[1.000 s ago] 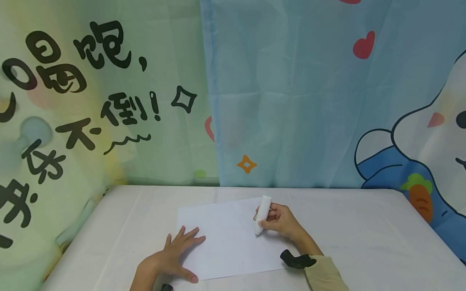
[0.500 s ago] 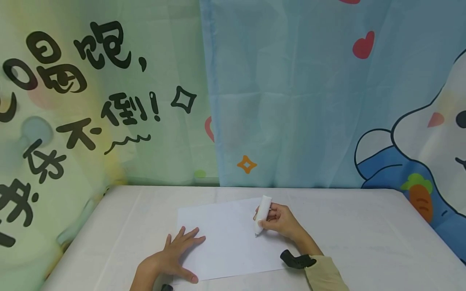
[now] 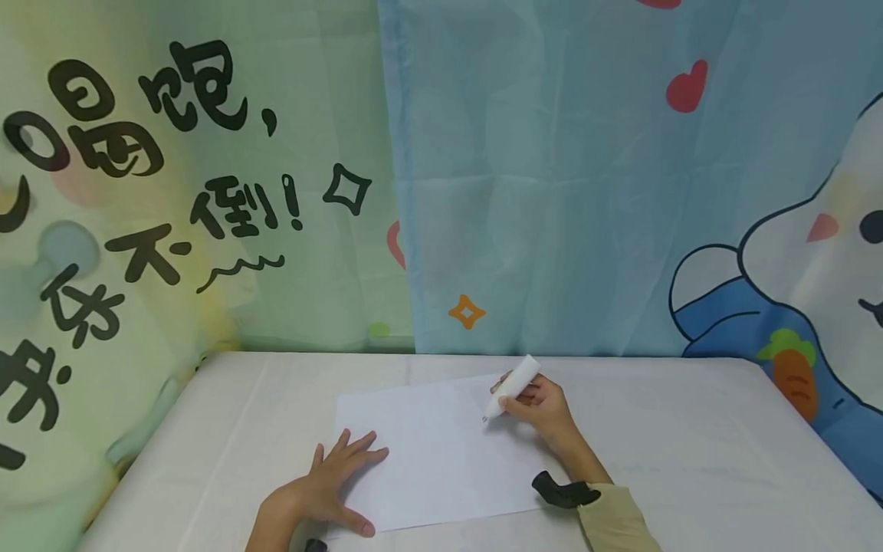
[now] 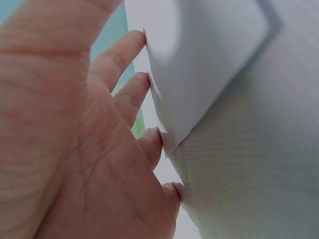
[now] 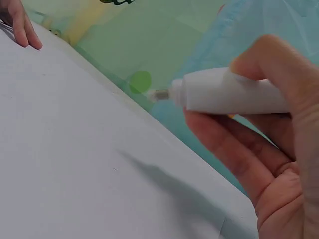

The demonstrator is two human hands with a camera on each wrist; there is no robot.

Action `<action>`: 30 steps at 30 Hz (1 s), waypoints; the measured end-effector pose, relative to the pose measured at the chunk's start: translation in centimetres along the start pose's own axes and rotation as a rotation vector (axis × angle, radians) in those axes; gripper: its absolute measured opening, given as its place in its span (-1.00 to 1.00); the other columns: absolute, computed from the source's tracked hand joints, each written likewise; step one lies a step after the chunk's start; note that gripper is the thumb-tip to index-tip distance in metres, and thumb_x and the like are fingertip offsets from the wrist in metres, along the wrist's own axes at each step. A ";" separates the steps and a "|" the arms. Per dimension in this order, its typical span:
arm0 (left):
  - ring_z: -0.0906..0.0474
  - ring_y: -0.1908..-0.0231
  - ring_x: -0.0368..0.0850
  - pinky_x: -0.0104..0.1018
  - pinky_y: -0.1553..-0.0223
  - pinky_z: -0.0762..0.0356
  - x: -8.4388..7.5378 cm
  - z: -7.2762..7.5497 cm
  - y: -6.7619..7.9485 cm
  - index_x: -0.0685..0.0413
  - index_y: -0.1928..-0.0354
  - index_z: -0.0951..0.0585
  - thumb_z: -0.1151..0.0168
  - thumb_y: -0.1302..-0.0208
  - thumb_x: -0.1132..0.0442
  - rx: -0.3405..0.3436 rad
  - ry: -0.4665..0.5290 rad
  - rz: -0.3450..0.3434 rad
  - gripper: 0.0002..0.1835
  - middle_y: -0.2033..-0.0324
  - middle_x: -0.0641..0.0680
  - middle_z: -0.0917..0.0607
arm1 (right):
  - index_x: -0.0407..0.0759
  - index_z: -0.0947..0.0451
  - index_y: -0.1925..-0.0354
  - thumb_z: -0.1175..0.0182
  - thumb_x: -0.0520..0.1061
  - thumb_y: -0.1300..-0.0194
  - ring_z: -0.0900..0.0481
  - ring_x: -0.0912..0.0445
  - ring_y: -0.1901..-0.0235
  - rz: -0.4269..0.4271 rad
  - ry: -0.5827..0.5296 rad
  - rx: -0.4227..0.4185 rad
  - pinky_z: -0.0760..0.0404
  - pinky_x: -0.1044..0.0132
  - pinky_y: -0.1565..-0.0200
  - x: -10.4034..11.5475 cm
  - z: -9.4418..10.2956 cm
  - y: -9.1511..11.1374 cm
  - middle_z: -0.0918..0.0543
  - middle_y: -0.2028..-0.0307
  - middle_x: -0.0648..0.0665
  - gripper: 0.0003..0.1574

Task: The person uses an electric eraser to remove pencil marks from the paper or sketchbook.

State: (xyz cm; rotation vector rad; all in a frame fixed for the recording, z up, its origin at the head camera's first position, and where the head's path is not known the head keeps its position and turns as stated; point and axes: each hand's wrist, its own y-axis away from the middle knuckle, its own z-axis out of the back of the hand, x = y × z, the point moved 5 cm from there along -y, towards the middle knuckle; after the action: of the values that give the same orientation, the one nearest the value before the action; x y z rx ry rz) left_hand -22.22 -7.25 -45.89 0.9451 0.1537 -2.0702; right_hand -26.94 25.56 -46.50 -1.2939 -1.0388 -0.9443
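Note:
In the head view a sheet of white paper [image 3: 428,460] lies on the table. My left hand [image 3: 324,479] rests on its left side with the fingers spread. Those straight fingertips [image 4: 134,37] touch the sheet in the left wrist view. My right hand [image 3: 541,406] grips a white electric eraser [image 3: 513,387] between thumb and fingers. The tool leans with its back end up to the right. Its narrow metal collet and pale, blurred tip [image 5: 155,94] stand above the paper in the right wrist view, with a shadow beneath. A tiny dark mark [image 5: 115,169] shows on the sheet.
A white cloth covers the table [image 3: 690,437]. Behind it hang a green curtain [image 3: 310,307] with dark lettering and a blue curtain [image 3: 586,230] with a cartoon figure. A black strap piece [image 3: 562,492] sits at the right wrist by the sheet's corner.
My right hand has moved slightly away from me and to the right, and the eraser now leans further over, its tip higher in the view. The left hand and paper stay put.

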 end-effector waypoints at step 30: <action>0.35 -0.46 0.42 0.48 -0.27 0.56 -0.3 0.4 0.3 0.07 -0.44 -0.27 -0.60 0.17 0.03 -0.016 0.025 -0.012 0.07 -0.50 0.25 -0.05 | -0.61 -0.41 0.05 -0.34 -0.45 -0.10 -0.70 0.25 0.26 -0.047 0.169 0.001 -0.66 0.45 0.23 0.0 0.0 0.0 -0.67 0.18 -0.50 -0.54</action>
State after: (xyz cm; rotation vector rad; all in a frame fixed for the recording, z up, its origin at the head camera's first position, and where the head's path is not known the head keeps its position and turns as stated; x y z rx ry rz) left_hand -22.12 -7.38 -45.32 0.9628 0.1899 -2.0654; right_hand -26.95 25.57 -46.49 -1.1711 -0.9418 -1.0696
